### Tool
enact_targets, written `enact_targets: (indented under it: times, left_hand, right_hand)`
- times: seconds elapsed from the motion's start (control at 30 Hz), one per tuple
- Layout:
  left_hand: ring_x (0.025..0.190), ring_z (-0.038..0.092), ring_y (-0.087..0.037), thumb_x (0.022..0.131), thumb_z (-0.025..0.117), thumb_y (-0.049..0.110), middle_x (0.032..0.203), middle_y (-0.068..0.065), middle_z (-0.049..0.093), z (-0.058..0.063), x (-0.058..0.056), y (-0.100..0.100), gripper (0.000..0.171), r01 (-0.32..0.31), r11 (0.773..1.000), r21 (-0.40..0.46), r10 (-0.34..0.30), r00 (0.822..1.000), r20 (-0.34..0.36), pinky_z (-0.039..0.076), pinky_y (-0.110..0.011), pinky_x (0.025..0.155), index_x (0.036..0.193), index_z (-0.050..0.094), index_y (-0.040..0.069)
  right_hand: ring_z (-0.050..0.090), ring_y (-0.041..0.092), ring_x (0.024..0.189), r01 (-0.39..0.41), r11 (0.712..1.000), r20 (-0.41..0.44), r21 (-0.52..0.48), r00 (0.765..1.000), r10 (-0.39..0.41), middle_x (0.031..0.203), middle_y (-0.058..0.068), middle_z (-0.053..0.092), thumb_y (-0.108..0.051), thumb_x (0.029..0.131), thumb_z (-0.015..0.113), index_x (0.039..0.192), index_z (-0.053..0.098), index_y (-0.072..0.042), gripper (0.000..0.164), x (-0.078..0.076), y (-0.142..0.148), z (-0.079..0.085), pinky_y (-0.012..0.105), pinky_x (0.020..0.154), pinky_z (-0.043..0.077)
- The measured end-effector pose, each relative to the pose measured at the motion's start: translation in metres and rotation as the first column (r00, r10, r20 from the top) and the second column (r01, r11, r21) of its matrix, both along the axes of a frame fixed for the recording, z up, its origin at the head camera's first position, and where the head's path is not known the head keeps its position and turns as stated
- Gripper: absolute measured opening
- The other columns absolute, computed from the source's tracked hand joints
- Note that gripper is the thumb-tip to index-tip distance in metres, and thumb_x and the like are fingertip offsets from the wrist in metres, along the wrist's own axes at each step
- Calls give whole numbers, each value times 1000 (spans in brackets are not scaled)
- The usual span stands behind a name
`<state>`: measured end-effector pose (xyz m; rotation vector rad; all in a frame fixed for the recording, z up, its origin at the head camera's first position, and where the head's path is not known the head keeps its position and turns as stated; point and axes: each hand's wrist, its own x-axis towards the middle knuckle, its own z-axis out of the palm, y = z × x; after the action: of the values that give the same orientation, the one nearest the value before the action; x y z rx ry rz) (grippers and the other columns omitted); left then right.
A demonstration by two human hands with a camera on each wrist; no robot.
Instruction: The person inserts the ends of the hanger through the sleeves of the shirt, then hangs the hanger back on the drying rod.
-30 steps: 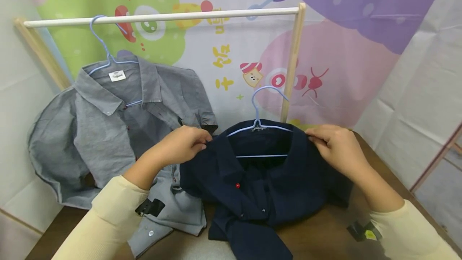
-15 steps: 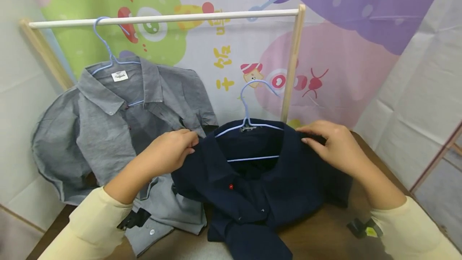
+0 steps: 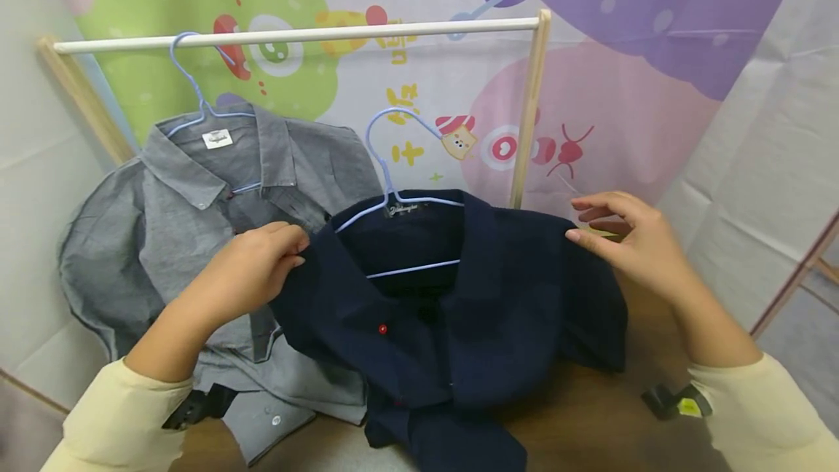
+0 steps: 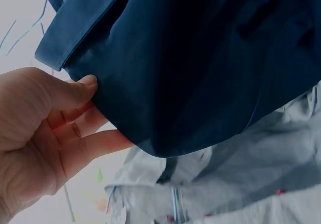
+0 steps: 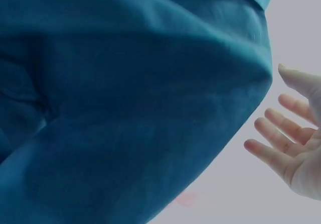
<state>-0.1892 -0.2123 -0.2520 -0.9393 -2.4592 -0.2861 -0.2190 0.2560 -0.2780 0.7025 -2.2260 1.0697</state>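
A navy shirt hangs on a light blue wire hanger whose hook stands up from the collar. My left hand pinches the shirt's left-side shoulder; in the left wrist view thumb and fingers grip the cloth's edge. My right hand is off the other shoulder, fingers spread, just beside the cloth. In the right wrist view a gap shows between that hand and the navy cloth. The lower part of the shirt drapes onto the brown table.
A grey shirt on another blue hanger hangs from the white rail at left. The rack's wooden post stands behind the navy shirt. A printed curtain forms the backdrop. Brown tabletop shows at lower right.
The navy shirt and its hanger have moved left and a little up, with my left hand gripping the shoulder. My right hand has let go of the other shoulder and its fingers have opened.
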Motion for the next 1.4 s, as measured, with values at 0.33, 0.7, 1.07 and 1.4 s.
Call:
enact_targets:
  times: [0.33,0.7,1.07,1.4]
  left_hand:
    - [71,58,-20,78,71,-13,83,-6,62,3,6,-33,23,-44,998,41,47,995,-84,48,-42,62,91,61,3]
    - [68,59,-25,74,71,-13,80,-10,62,2,6,-60,21,-140,988,65,148,981,-128,48,-48,61,87,61,0]
    - [68,60,-32,75,70,-11,80,-16,63,2,2,-77,17,-215,975,61,221,970,-104,48,-54,63,88,62,-3]
    - [69,58,-31,80,66,-6,82,-15,62,15,0,-85,12,-303,952,43,305,950,-72,46,-54,61,88,61,1]
  right_hand:
    - [66,1,90,-23,994,144,-110,989,39,101,-13,67,-1,85,74,119,64,3,36,-10,6,-2,13,77,50]
    - [64,25,106,35,999,297,22,954,-40,125,17,61,-25,91,70,131,57,-3,47,-43,1,-10,13,79,49]
    - [55,40,119,78,995,301,56,949,-91,137,22,49,-18,92,68,141,45,1,57,-79,-20,-17,53,93,47]
    - [47,40,128,129,992,386,-18,916,-112,147,25,39,-14,91,68,151,25,3,75,-109,-41,4,51,101,42]
